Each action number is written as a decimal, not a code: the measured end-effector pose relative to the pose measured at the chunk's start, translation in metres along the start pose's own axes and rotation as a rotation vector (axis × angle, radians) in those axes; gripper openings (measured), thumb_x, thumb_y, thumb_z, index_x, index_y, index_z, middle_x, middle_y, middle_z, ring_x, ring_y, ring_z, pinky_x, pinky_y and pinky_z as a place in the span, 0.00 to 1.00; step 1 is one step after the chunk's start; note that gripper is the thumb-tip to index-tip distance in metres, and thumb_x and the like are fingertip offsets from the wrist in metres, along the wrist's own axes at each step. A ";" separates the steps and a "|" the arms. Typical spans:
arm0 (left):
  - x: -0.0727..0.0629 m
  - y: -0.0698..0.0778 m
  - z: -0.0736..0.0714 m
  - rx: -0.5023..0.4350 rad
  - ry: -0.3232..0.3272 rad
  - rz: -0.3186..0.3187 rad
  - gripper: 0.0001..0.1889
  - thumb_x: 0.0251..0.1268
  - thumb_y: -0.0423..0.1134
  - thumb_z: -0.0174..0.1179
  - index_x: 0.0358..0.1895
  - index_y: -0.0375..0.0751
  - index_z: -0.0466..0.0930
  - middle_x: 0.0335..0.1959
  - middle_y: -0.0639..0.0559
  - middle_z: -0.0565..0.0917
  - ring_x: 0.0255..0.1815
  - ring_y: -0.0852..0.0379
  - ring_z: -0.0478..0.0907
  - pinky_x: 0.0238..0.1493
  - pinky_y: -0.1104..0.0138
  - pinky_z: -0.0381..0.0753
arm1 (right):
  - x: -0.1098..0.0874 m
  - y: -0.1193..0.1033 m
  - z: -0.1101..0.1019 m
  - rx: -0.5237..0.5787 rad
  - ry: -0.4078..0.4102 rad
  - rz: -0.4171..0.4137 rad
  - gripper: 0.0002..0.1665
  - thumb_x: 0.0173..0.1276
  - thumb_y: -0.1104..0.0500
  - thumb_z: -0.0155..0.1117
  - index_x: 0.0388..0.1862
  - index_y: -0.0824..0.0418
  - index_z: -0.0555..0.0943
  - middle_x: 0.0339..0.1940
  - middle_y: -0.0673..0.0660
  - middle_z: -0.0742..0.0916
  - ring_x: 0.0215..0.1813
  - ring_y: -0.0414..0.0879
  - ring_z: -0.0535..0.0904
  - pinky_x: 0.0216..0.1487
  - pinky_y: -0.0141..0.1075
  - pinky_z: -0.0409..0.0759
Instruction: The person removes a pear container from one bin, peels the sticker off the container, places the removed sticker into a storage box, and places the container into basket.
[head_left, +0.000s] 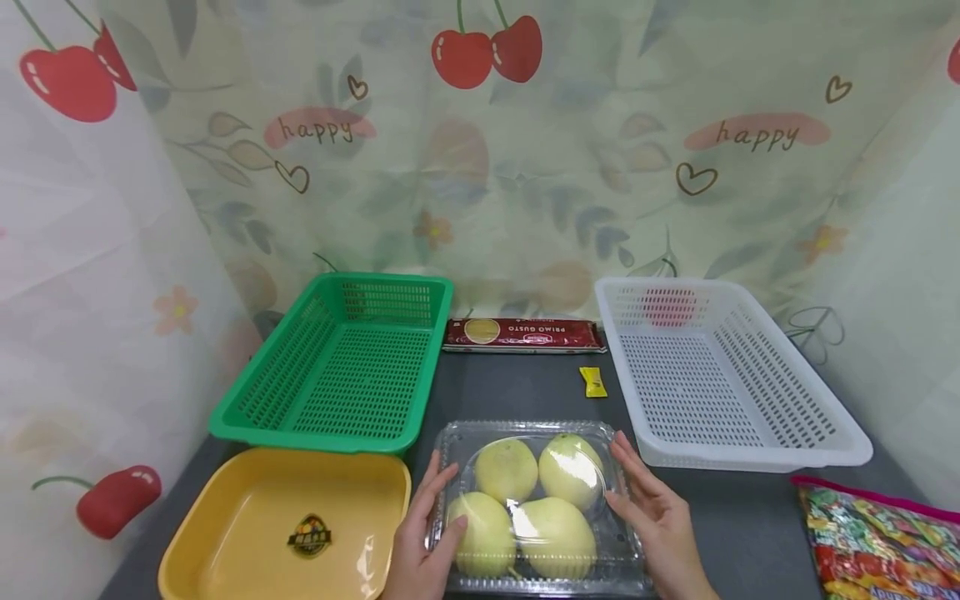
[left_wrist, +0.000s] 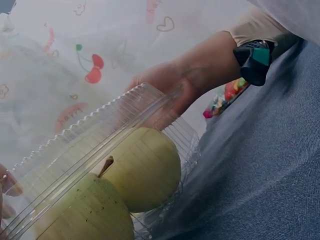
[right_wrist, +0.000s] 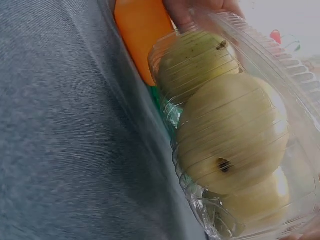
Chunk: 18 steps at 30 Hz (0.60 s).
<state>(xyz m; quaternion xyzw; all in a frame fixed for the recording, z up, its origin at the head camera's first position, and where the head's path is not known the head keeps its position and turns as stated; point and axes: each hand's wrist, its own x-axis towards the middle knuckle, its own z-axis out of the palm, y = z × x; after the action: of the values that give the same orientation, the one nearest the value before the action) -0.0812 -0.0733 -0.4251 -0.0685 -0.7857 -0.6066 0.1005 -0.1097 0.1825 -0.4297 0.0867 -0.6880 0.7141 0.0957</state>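
Note:
A clear lidded plastic container [head_left: 517, 431] holding several pale green-yellow pears [head_left: 567, 471] is in the head view at front centre. My left hand [head_left: 426, 533] holds its left side, thumb over the edge by a pear. On the opposite side my right hand [head_left: 660, 521] grips the container, fingers along the rim. In the left wrist view the right hand [left_wrist: 162, 90] shows behind the container's far end, partly seen through the plastic. Pears [right_wrist: 232, 132] press close to the clear wall in the right wrist view, near the person's jeans.
A yellow basin [head_left: 240, 558] lies left of the container, with a green basket [head_left: 307, 442] behind it. A white basket [head_left: 757, 457] stands back right. Between the baskets are a red biscuit packet [head_left: 525, 335] and a small yellow wrapped candy [head_left: 593, 382]. A colourful candy bag [head_left: 885, 542] lies far right.

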 end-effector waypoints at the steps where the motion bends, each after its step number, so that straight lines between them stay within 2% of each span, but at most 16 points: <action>1: 0.000 0.001 -0.001 -0.003 -0.003 0.000 0.24 0.64 0.35 0.55 0.64 0.43 0.68 0.74 0.39 0.54 0.72 0.42 0.50 0.63 0.77 0.54 | 0.000 -0.001 0.000 0.009 -0.003 -0.007 0.30 0.64 0.72 0.55 0.65 0.76 0.62 0.71 0.46 0.68 0.66 0.22 0.63 0.61 0.16 0.61; 5: 0.000 0.007 -0.002 0.004 -0.012 -0.015 0.24 0.64 0.35 0.55 0.65 0.45 0.67 0.74 0.40 0.53 0.73 0.42 0.50 0.66 0.68 0.56 | 0.002 -0.007 0.000 0.022 -0.020 -0.006 0.31 0.65 0.71 0.55 0.66 0.77 0.61 0.71 0.46 0.68 0.66 0.23 0.63 0.61 0.17 0.62; 8: 0.001 0.011 -0.003 0.002 -0.004 -0.011 0.25 0.63 0.34 0.55 0.65 0.45 0.66 0.74 0.41 0.53 0.73 0.41 0.50 0.67 0.70 0.54 | 0.004 -0.012 0.000 0.003 -0.022 0.002 0.30 0.65 0.70 0.55 0.66 0.76 0.62 0.71 0.48 0.67 0.66 0.22 0.63 0.61 0.16 0.62; 12: 0.003 0.015 -0.004 -0.010 0.001 -0.010 0.26 0.62 0.32 0.55 0.65 0.44 0.66 0.74 0.41 0.53 0.74 0.40 0.49 0.63 0.80 0.50 | 0.007 -0.017 0.002 -0.030 -0.020 0.000 0.30 0.65 0.69 0.56 0.65 0.75 0.63 0.72 0.51 0.67 0.65 0.22 0.63 0.60 0.16 0.62; 13: 0.003 0.015 -0.005 -0.013 -0.001 -0.018 0.26 0.62 0.32 0.54 0.65 0.44 0.66 0.74 0.42 0.52 0.74 0.41 0.49 0.64 0.80 0.49 | 0.007 -0.018 0.002 -0.040 -0.018 -0.001 0.30 0.65 0.69 0.56 0.65 0.75 0.63 0.72 0.53 0.66 0.65 0.22 0.64 0.60 0.16 0.62; 15: 0.005 0.017 -0.007 -0.013 -0.010 -0.046 0.27 0.62 0.33 0.54 0.66 0.45 0.65 0.75 0.45 0.51 0.75 0.42 0.47 0.66 0.76 0.50 | 0.009 -0.021 0.003 -0.057 -0.015 -0.007 0.30 0.65 0.69 0.56 0.65 0.75 0.64 0.72 0.55 0.66 0.65 0.22 0.64 0.61 0.16 0.62; 18: 0.008 0.021 -0.010 -0.021 -0.028 -0.079 0.29 0.63 0.32 0.53 0.68 0.45 0.62 0.76 0.48 0.48 0.75 0.44 0.45 0.69 0.65 0.50 | 0.011 -0.026 0.006 -0.078 -0.007 -0.010 0.29 0.65 0.68 0.56 0.65 0.74 0.65 0.72 0.58 0.66 0.65 0.22 0.64 0.61 0.16 0.62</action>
<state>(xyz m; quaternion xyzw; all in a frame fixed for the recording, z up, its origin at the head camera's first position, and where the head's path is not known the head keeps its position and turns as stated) -0.0833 -0.0778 -0.4010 -0.0468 -0.7827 -0.6172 0.0645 -0.1138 0.1779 -0.4011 0.0889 -0.7154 0.6858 0.0999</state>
